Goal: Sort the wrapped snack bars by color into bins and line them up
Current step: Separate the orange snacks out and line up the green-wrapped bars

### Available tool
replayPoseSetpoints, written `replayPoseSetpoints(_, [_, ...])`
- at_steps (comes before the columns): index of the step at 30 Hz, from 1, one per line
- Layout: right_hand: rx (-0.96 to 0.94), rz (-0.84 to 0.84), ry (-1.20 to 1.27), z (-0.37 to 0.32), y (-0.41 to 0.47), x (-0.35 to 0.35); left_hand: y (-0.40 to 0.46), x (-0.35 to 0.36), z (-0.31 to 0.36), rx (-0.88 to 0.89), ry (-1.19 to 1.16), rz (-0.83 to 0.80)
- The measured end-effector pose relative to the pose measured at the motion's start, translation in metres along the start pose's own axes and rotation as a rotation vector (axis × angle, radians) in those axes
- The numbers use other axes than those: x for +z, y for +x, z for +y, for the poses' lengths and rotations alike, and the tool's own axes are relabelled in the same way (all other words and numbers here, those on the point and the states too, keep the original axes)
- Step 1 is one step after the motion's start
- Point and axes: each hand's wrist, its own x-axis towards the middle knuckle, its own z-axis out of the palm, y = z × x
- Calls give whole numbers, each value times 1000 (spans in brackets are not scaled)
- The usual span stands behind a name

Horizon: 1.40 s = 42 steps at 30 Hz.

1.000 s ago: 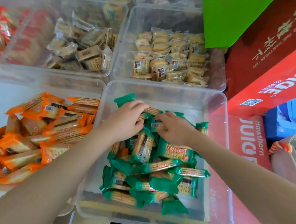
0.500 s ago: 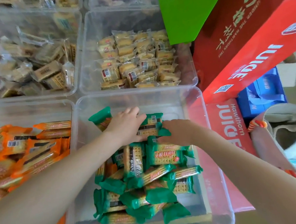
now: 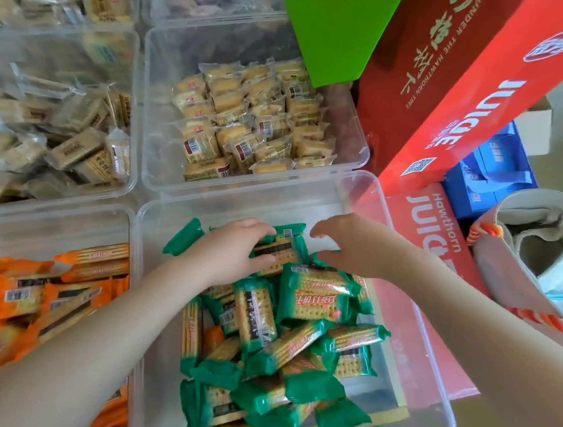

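A clear bin (image 3: 237, 202) in the near middle holds a loose heap of green-wrapped snack bars (image 3: 276, 351). One orange bar (image 3: 212, 338) lies among them. At the bin's far end my left hand (image 3: 232, 252) grips a small stack of green bars (image 3: 282, 251), fingers over the top and thumb at the near side. My right hand (image 3: 348, 246) hovers just right of that stack, fingers and thumb curved apart, holding nothing. The bin to the left (image 3: 50, 215) holds orange-wrapped bars (image 3: 40, 298).
Two clear bins at the back hold pale yellow packs (image 3: 247, 120) and beige packs (image 3: 53, 142). Red juice cartons (image 3: 466, 75), a green box (image 3: 340, 18) and a blue box (image 3: 489, 176) crowd the right side. A cloth bag (image 3: 533, 240) sits at the near right.
My right hand has let go of the green bars and drawn back to the right. My left hand keeps hold of the stack at the bin's far end. The view has shifted right.
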Motion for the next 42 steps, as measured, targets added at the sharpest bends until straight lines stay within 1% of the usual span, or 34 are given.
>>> replayPoseSetpoints(1, [21,-67,-82,-2,1,4,0,0,2,7,-16,4])
replayPoseSetpoints(2, [28,-89,-154,-4,1,8,-1,1,4,11,-36,11])
replayPoseSetpoints(4, [28,-64,-261,-6,1,14,-2,1,7,15,-99,39])
replayPoseSetpoints(6, [46,27,-285,-6,-2,14,-5,-1,12,17,-204,88])
replayPoseSetpoints(7, [46,92,-247,-5,-4,13,-6,-3,15,19,-267,115])
replayPoseSetpoints(9, [6,246,-92,-5,-10,9,-11,-10,20,35,-391,166])
replayPoseSetpoints(12, [-79,522,221,-8,-22,-4,-18,-17,26,58,-550,222])
replayPoseSetpoints(13, [-84,579,343,-10,-25,-9,-20,-18,28,55,-613,225])
replayPoseSetpoints(14, [-70,598,488,-11,-27,-13,-23,-19,30,49,-691,220])
replayPoseSetpoints(15, [-42,577,667,-13,-29,-17,-26,-19,32,43,-775,212])
replayPoseSetpoints(17, [18,463,1056,-17,-29,-18,-32,-19,37,51,-916,198])
replayPoseSetpoints(18, [38,414,1199,-19,-29,-17,-34,-19,40,59,-950,189])
replayPoseSetpoints(20, [35,352,1340,-23,-27,-13,-39,-18,43,32,-972,174])
replayPoseSetpoints(22, [-28,275,1418,-25,-25,-7,-43,-16,42,-43,-1061,144])
replayPoseSetpoints(23, [-84,223,1459,-26,-25,-3,-45,-16,39,-84,-1150,94])
replayPoseSetpoints(25, [-231,109,1506,-27,-24,1,-51,-17,33,-154,-1310,-69])
replayPoseSetpoints(27, [-348,38,1470,-29,-23,3,-57,-15,26,-187,-1318,-176])
replayPoseSetpoints(28, [-347,46,1401,-30,-21,4,-59,-13,24,-202,-1283,-180])
replayPoseSetpoints(29, [-304,88,1296,-29,-17,6,-60,-12,22,-223,-1242,-156])
replayPoseSetpoints(31, [-127,219,1002,-24,-8,11,-62,-8,17,-287,-1178,-64])
replayPoseSetpoints(32, [-30,260,851,-19,-3,15,-62,-6,16,-320,-1150,-23])
replayPoseSetpoints(33, [42,266,709,-14,1,18,-63,-6,15,-348,-1123,10])
replayPoseSetpoints(35, [105,181,435,-7,9,26,-63,-3,15,-384,-1090,71])
replayPoseSetpoints(37, [109,67,206,-5,14,35,-61,-1,16,-409,-1096,124])
replayPoseSetpoints(39, [104,11,74,-4,18,43,-59,1,16,-430,-1119,162])
replayPoseSetpoints(42, [102,-16,-58,-2,19,50,-56,4,14,-447,-1195,194])
